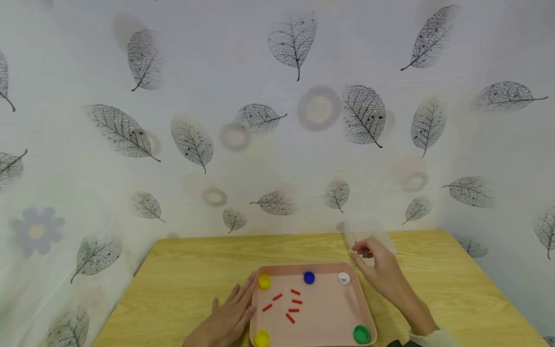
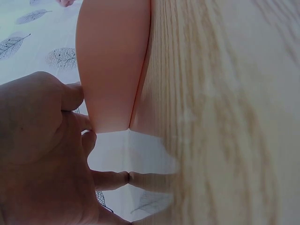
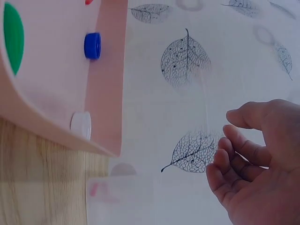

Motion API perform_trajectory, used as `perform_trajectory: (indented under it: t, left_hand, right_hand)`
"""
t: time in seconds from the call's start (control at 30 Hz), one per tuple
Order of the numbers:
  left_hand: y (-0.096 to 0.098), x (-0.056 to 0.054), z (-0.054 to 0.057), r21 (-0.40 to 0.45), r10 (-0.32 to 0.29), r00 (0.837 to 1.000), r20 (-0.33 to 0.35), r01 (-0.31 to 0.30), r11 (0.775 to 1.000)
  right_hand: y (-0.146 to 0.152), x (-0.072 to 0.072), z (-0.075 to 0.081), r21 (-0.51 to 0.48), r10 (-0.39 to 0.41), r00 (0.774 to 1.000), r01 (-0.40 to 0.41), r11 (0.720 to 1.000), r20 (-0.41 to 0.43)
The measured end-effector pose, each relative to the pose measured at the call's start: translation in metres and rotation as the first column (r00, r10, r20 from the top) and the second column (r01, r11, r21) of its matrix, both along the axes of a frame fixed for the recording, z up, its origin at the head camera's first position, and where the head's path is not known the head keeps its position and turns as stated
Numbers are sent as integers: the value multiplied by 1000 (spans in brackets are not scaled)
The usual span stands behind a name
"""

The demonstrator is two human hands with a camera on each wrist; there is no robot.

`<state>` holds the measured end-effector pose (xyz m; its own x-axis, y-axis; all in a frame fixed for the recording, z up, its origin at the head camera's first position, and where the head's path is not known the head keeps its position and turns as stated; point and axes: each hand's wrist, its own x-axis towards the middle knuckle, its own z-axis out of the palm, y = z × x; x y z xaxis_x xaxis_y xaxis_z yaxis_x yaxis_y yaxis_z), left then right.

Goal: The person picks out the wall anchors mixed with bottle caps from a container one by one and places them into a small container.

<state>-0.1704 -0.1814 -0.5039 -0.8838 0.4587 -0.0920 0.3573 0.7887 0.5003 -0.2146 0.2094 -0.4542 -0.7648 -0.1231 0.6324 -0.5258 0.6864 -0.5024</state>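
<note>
A pink tray (image 1: 323,308) lies on the table, holding several short red strips (image 1: 294,310) and several bottle caps. Two yellow caps (image 1: 264,282) sit at its left corners, a blue cap (image 1: 309,277) and a white cap (image 1: 344,278) along the far side, and a green cap (image 1: 361,334) at the near right. My left hand (image 1: 227,315) rests against the tray's left wall, fingers extended. Beyond the far right corner hovers my right hand (image 1: 377,265), fingers loosely bent, nothing visible between thumb and fingertips. A translucent container (image 1: 381,237) is beside it, with something red inside (image 3: 95,189).
The wooden table (image 1: 204,255) extends to both sides of the tray. Behind it hangs a pale cloth (image 1: 277,164) printed with dark leaves, which also runs along the left and right sides.
</note>
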Motion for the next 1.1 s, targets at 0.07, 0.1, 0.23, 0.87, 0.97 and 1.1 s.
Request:
perform_trajectory:
  t: [0.07, 0.1, 0.23, 0.87, 0.97, 1.1]
  left_hand:
    - [-1, 0, 0, -3, 2, 1000, 2, -2, 1000]
    - [-1, 0, 0, -1, 0, 1000, 5, 0, 1000]
    - [-1, 0, 1, 2, -4, 1000, 4, 4, 1000]
    - [-1, -2, -3, -9, 5, 1000, -16, -6, 1000]
    - [-1, -2, -3, -15, 8, 1000, -14, -8, 1000]
    - [-2, -2, -2, -15, 9, 1000, -7, -9, 1000]
  right_hand:
    - [-4, 3, -1, -16, 15, 1000, -15, 1000, -4]
    - [-6, 4, -1, -23, 23, 1000, -24, 999, -8]
    - [-14, 11, -1, -38, 50, 999, -50, 998, 5]
    - [-50, 25, -14, -67, 186, 982, -183, 981, 30]
    - [-56, 28, -17, -91, 206, 977, -200, 975, 59]
    - [-64, 32, -22, -107, 249, 967, -243, 964, 46]
